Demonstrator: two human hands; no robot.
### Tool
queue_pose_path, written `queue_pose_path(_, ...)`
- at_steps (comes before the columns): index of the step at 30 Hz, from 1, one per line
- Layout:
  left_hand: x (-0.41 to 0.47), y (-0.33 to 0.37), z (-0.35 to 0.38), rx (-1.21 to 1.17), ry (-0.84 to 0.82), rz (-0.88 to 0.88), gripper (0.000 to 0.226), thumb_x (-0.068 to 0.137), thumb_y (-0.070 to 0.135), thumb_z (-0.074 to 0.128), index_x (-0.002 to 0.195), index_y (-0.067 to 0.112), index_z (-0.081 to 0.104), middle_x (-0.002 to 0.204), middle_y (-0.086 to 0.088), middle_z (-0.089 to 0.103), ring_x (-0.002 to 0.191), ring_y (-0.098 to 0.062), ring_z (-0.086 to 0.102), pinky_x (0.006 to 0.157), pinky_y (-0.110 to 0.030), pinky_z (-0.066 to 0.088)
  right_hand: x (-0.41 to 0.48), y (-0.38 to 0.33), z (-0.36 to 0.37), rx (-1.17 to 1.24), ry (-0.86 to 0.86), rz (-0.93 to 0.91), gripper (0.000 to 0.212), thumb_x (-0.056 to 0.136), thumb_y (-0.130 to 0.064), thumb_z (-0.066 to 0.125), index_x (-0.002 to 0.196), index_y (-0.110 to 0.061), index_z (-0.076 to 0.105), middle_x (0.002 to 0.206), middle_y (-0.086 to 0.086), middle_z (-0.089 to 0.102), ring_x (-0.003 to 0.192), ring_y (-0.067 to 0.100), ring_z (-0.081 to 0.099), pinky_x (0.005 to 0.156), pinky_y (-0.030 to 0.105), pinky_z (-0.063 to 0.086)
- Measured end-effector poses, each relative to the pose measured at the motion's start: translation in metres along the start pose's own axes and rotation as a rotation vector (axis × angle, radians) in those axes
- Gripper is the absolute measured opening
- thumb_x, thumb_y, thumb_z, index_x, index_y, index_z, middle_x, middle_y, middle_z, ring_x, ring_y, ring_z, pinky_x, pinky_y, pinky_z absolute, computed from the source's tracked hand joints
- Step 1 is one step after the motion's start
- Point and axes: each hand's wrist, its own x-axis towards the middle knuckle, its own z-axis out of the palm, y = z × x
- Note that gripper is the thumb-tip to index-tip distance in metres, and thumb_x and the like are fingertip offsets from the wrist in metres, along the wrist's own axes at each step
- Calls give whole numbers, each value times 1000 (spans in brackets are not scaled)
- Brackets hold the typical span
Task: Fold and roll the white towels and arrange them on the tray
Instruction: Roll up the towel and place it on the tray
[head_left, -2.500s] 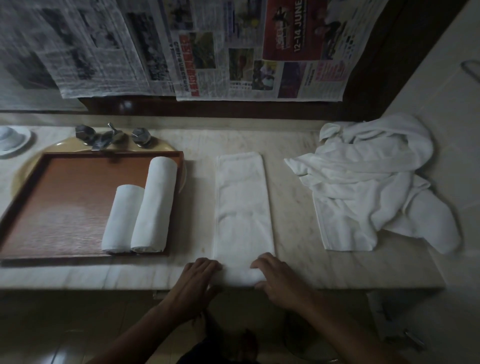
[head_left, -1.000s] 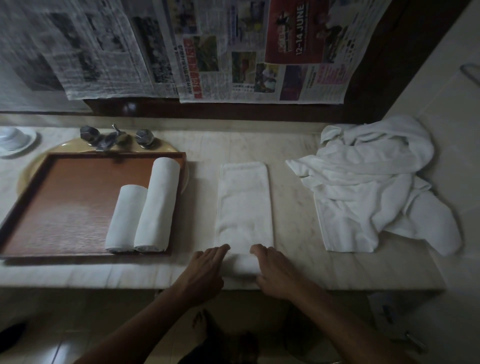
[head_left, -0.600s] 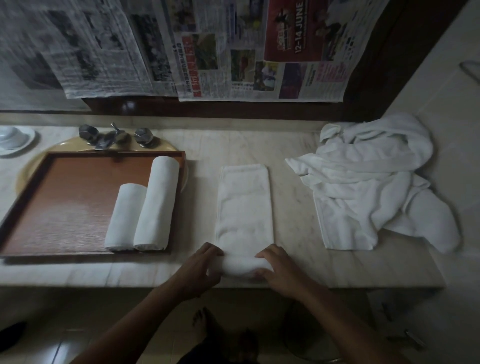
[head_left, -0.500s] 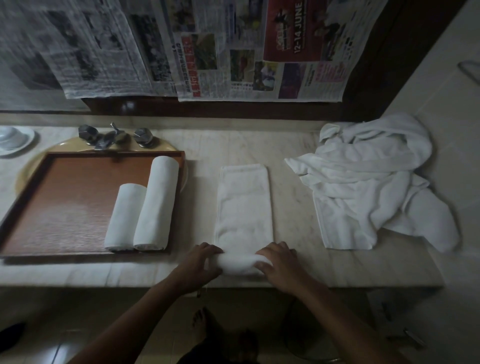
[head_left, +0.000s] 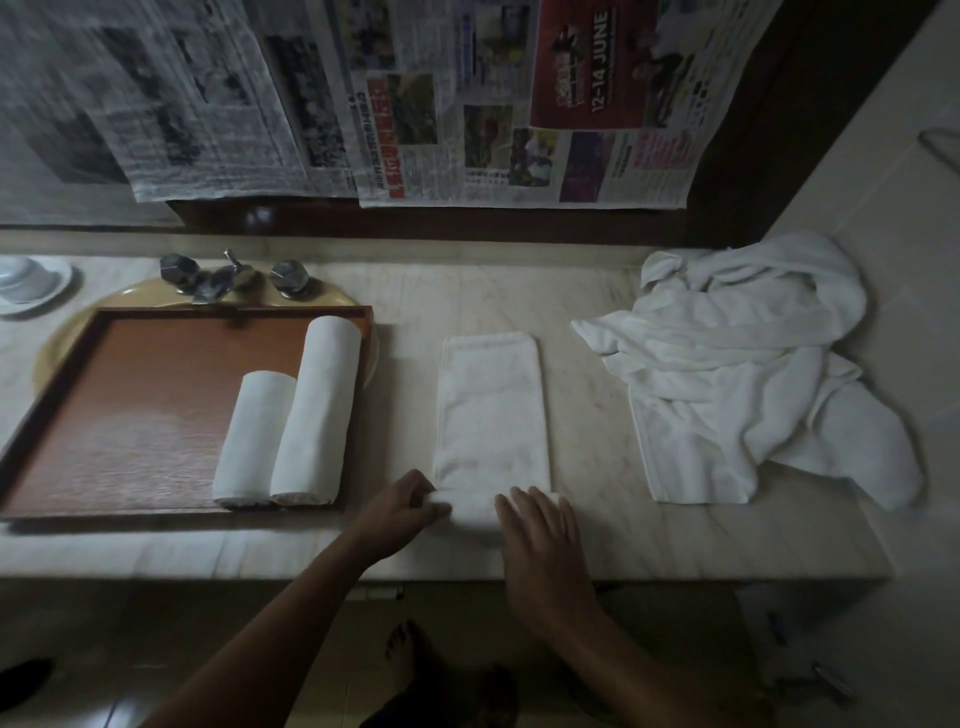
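A folded white towel strip (head_left: 492, 410) lies lengthwise on the marble counter, its near end rolled up into a small roll. My left hand (head_left: 402, 512) pinches the roll's left end. My right hand (head_left: 537, 525) lies flat on top of the roll's right part, fingers spread. Two rolled white towels, a short one (head_left: 252, 439) and a long one (head_left: 316, 410), lie side by side on the brown wooden tray (head_left: 130, 415) at the left.
A heap of loose white towels (head_left: 737, 364) sits at the right by the tiled wall. The tray rests over a sink with a metal tap (head_left: 228, 278) behind it. A white dish (head_left: 28, 283) stands far left. Newspapers (head_left: 467, 104) cover the mirror.
The near end of the towel strip has been rolled away from me, so the flat part is shorter. My right hand moved from gripping the roll's end to lying flat over it.
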Motion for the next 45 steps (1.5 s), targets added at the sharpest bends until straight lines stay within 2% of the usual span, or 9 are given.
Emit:
queue_pose_path(6,-24,14,30,440,353,281,55,96,61,54,139,26,51,138,4,52,127,-17,49,103,-42,42,12,4,2,-43,-137,27,81,88,-17,58,162,-13,24,167,11,27,155,37,22,124,58,15)
queue_pose_path(9,-22,9,53,669,276,452,72,91,44,61,154,16,41,160,-7,42,148,-28,39,116,-51,37,24,8,3,-91,-151,9,84,87,-26,67,161,-11,29,163,13,36,151,37,31,121,59,26)
queue_pose_path(13,0,14,51,776,152,342,87,92,19,56,165,15,7,172,-8,5,159,-26,3,126,-50,8,47,13,-4,-124,-228,-4,98,86,-26,66,165,-13,10,167,12,25,154,34,22,125,56,15)
queue_pose_path(16,12,20,39,793,113,316,88,92,14,55,165,15,5,173,-8,5,159,-26,0,126,-46,2,61,18,-14,-136,-262,-20,98,85,-22,66,164,-15,8,160,9,33,145,31,33,124,51,22)
queue_pose_path(25,-19,16,25,751,-33,340,81,91,30,62,160,19,22,165,-2,32,150,-21,33,122,-43,26,34,23,-26,48,-391,-15,76,93,-27,63,158,-23,24,151,6,43,133,27,44,113,39,35)
queue_pose_path(29,-37,-7,31,656,-6,463,67,85,38,62,146,23,38,148,0,53,136,-21,52,106,-41,41,10,28,-32,237,-431,72,63,90,-34,72,143,-29,37,141,5,52,126,24,53,103,39,49)
queue_pose_path(35,-35,-1,13,485,-52,377,61,85,63,58,138,36,46,139,15,57,122,-9,55,102,-32,37,8,40,-32,383,-332,67,60,81,-51,76,130,-24,55,134,-8,48,121,14,46,100,29,43)
queue_pose_path(41,-29,0,9,307,-23,291,65,81,70,68,130,36,42,127,15,58,113,-8,55,97,-39,40,14,52,-36,291,-336,86,71,86,-75,40,142,-33,55,135,-11,44,122,12,38,103,34,36)
queue_pose_path(45,-28,5,7,272,-33,263,56,84,75,64,121,36,48,112,23,56,100,-3,55,88,-40,44,20,55,-38,254,-370,113,56,97,-61,42,144,-33,54,137,-10,47,125,15,40,104,36,34)
